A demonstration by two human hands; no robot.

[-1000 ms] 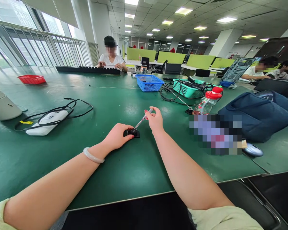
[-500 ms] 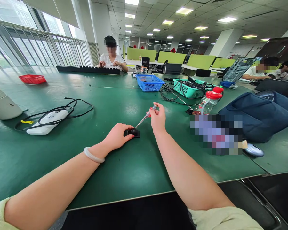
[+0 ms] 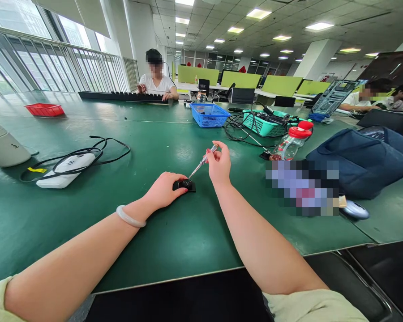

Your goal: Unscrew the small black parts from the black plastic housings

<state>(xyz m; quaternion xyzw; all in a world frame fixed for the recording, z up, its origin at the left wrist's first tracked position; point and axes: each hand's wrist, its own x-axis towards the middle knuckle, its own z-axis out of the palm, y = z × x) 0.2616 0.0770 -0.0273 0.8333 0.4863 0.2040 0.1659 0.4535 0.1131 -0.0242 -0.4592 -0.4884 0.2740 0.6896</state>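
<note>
A small black part point(image 3: 190, 185) lies on the green table point(image 3: 174, 241) in front of me. My left hand point(image 3: 168, 190), with a pale bangle at the wrist, grips its left end between thumb and fingers. A thin screwdriver point(image 3: 200, 165) with a clear handle slants down to the left, its tip at the top of the black part. My right hand point(image 3: 219, 163) holds the handle with closed fingers. Exactly what the tip touches is too small to tell.
Left: white power bank point(image 3: 69, 170) with black cable, red tray point(image 3: 44, 109). Beyond: blue basket point(image 3: 210, 116), green basket point(image 3: 263, 125) with cables. Right: red-lidded jar point(image 3: 289, 145), dark blue bag point(image 3: 362, 161), mouse point(image 3: 355, 209). A person point(image 3: 156, 82) sits across the table.
My right hand and the screwdriver handle have shifted slightly left and up. My left hand keeps its grip. Across the table, the person's hands have moved apart.
</note>
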